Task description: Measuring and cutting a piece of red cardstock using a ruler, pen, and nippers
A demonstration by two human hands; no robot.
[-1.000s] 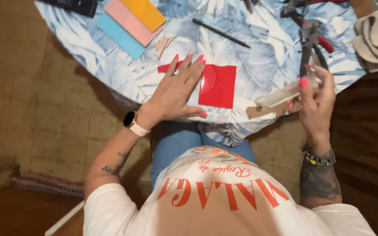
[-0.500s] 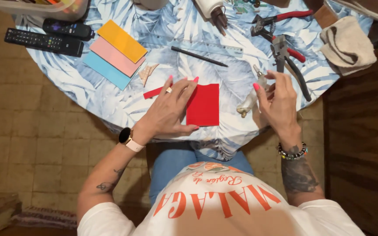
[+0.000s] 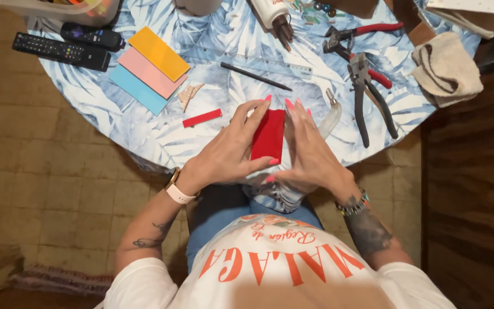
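Both hands meet over the near edge of the round counter [image 3: 144,131], which is covered in a blue leaf-print cloth. Left hand [image 3: 227,151] lies flat-fingered against the left side of a red sheet [image 3: 269,136], thumb curled under its lower corner. Right hand [image 3: 310,151] presses on the sheet's right side, fingers straight and together. Sheet is pinched between the two hands, standing on edge or folded; cannot tell which. Neither hand is closed into a fist.

Just left of the left hand: a narrow red strip [image 3: 202,118] lying flat. Further left, three overlapping cards, yellow [image 3: 158,53], pink [image 3: 151,73], blue [image 3: 137,90]. Two remotes [image 3: 64,46] at the far left rim. A black pencil [image 3: 255,76] lies beyond the hands. To the right: a small glass vial [image 3: 330,114], pliers [image 3: 367,94] with red and black handles, a folded cloth [image 3: 446,67]
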